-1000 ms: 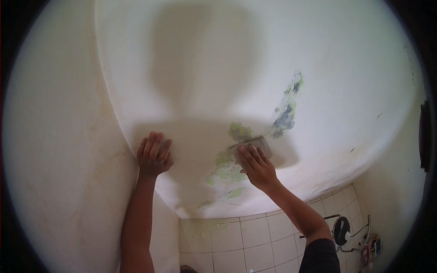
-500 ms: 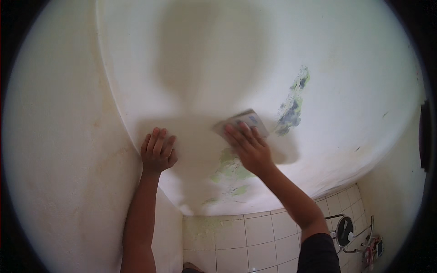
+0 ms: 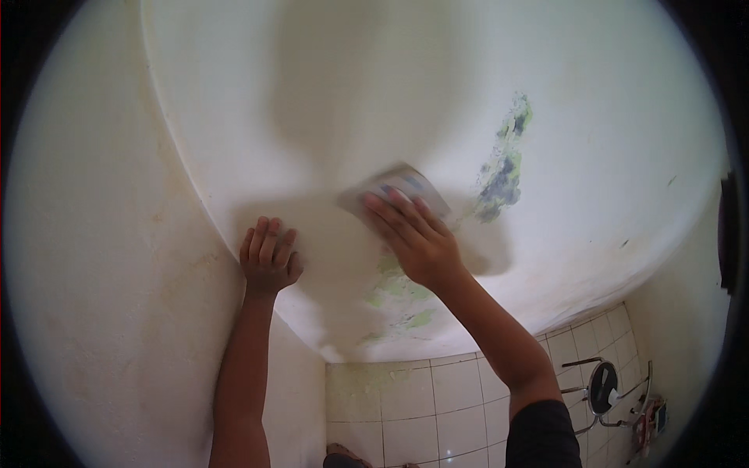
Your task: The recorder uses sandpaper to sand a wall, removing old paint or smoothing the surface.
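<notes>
Under the fingers of my right hand (image 3: 421,248), a folded sheet of sandpaper (image 3: 422,192) with blue print on its back is pressed to the white wall (image 3: 593,226). Motion blurs the sheet slightly. To its right, a long patch of peeled paint (image 3: 503,175) shows green and dark grey. A second green patch (image 3: 402,288) lies below the sheet, partly behind my right hand. Beside the corner with the left wall, my left hand (image 3: 268,256) rests on the same wall, fingers stretched upward, holding nothing.
The left wall (image 3: 109,265) carries faint brownish stains. White floor tiles (image 3: 409,437) run along the foot of the wall. A metal-legged stool with a dark round seat (image 3: 603,386) stands at the lower right, near some red items (image 3: 646,429). A foot (image 3: 343,451) shows at the bottom edge.
My right hand has slid the sandpaper up and to the left along the wall. My left hand keeps its place. The view has shifted slightly.
</notes>
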`<state>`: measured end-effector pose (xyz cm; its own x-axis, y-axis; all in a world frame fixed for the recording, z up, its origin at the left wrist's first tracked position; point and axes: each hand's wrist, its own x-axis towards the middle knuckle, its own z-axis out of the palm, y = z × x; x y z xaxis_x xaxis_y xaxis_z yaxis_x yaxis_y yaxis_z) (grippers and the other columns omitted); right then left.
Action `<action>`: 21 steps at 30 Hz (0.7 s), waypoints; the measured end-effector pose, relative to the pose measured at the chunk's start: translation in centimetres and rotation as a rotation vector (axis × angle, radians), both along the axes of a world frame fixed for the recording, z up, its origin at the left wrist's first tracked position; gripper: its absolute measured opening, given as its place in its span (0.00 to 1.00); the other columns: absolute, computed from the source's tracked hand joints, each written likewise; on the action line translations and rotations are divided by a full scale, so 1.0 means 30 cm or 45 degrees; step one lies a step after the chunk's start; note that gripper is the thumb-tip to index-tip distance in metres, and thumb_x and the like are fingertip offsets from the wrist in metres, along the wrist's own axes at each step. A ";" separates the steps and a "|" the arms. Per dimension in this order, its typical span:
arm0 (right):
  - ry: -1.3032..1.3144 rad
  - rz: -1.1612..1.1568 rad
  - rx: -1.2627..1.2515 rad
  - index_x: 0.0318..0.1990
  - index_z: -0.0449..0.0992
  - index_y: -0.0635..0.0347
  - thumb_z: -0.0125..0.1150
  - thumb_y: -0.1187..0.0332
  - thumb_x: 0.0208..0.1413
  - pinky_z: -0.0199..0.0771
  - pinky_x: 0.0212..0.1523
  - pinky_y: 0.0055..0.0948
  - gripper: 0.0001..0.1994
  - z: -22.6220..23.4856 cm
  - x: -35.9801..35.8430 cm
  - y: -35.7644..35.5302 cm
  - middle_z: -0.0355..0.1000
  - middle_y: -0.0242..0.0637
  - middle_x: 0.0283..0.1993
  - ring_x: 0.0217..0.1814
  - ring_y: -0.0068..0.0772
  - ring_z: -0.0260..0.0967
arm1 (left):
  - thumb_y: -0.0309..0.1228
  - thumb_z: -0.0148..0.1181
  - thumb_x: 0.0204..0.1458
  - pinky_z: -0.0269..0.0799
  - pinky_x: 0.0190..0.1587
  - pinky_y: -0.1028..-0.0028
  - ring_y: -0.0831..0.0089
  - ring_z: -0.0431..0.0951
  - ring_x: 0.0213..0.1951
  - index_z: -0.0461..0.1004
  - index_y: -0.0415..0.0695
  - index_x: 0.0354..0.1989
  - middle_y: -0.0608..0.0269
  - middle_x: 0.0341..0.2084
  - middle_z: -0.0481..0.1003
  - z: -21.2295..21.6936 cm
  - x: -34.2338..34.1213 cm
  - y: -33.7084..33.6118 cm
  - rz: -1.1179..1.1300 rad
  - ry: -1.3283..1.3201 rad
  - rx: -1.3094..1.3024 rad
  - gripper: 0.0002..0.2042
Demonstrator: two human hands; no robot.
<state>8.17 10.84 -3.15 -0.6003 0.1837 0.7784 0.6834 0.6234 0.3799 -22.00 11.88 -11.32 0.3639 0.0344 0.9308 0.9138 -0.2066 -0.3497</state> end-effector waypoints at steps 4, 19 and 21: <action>-0.119 -0.181 -0.153 0.64 0.70 0.53 0.52 0.66 0.58 0.55 0.72 0.37 0.24 -0.186 0.224 -0.052 0.61 0.28 0.71 0.72 0.34 0.59 | 0.36 0.48 0.54 0.61 0.65 0.57 0.59 0.65 0.64 0.68 0.55 0.58 0.61 0.61 0.65 0.005 -0.011 -0.014 0.014 0.034 0.009 0.21; -0.043 -0.265 -0.132 0.64 0.70 0.44 0.54 0.61 0.58 0.54 0.71 0.38 0.24 -0.088 0.060 -0.045 0.63 0.23 0.70 0.74 0.31 0.55 | 0.37 0.48 0.56 0.60 0.65 0.57 0.59 0.65 0.64 0.68 0.54 0.59 0.61 0.61 0.65 0.004 -0.021 -0.014 0.034 0.050 0.003 0.21; 0.017 -0.187 -0.192 0.64 0.71 0.44 0.54 0.61 0.58 0.54 0.71 0.38 0.24 -0.051 0.017 -0.052 0.62 0.23 0.70 0.75 0.31 0.54 | 0.37 0.48 0.56 0.60 0.65 0.57 0.59 0.66 0.64 0.68 0.54 0.59 0.61 0.61 0.65 0.001 -0.012 -0.017 0.038 0.043 -0.015 0.20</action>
